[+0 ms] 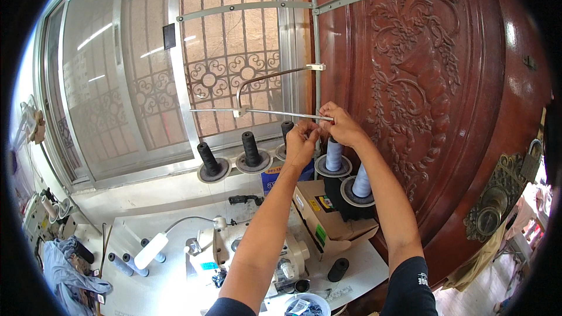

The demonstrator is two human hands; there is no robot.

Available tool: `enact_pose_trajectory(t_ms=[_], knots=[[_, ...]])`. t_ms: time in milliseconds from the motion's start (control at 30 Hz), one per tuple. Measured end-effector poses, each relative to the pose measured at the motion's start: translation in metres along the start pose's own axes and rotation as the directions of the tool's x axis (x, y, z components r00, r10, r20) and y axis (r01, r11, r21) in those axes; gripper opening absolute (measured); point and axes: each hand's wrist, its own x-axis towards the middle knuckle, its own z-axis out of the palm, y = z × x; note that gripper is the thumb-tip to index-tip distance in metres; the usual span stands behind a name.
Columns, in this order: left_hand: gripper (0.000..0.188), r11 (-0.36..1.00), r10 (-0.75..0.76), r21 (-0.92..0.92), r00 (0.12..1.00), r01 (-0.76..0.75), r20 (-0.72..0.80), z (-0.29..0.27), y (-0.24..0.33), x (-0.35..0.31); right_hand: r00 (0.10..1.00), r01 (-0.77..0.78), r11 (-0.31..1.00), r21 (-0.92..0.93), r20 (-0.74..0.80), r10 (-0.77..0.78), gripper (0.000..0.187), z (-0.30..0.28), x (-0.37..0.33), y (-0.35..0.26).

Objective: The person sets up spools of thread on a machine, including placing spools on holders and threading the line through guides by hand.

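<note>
My left hand (302, 139) is raised in front of a thread stand, its fingertips pinched together. Close beside it, my right hand (344, 125) curls its fingers at the right end of a thin metal rod (275, 113). Whatever lies between the fingers of either hand is too small to make out. Just below my right hand stands a light blue thread cone (334, 155) on a round holder, with a second light blue cone (362, 184) nearer, partly behind my right forearm. Two black thread cones (252, 150) sit to the left; another black cone (287, 129) is partly hidden by my left hand.
Below my arms is a sewing machine (301, 251) on a white table (170, 292). An open cardboard box (316, 213) holds dark cloth. A white lamp (151, 250), loose cones and a black cone (338, 270) lie around. A carved wooden door (421, 82) rises at right, a barred window at left.
</note>
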Motion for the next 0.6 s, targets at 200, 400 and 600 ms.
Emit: enact_pose_trajectory(t_ms=[200,400,600], knots=[[0.013,0.780,0.441,0.528,0.894,-0.336,-0.084,0.003,0.002,-0.003,0.995,-0.096,0.993,-0.073,-0.008,0.096,0.010,0.003,0.003,-0.001],[0.012,0.838,0.407,0.400,0.913,-0.372,-0.004,0.008,0.006,-0.001,1.000,0.020,0.993,-0.120,-0.001,-0.020,0.004,-0.002,0.003,0.001],[0.008,0.999,-0.037,0.030,0.998,0.038,-0.045,0.007,-0.001,0.008,0.983,0.175,0.980,0.091,-0.074,-0.168,0.007,0.013,0.001,0.009]])
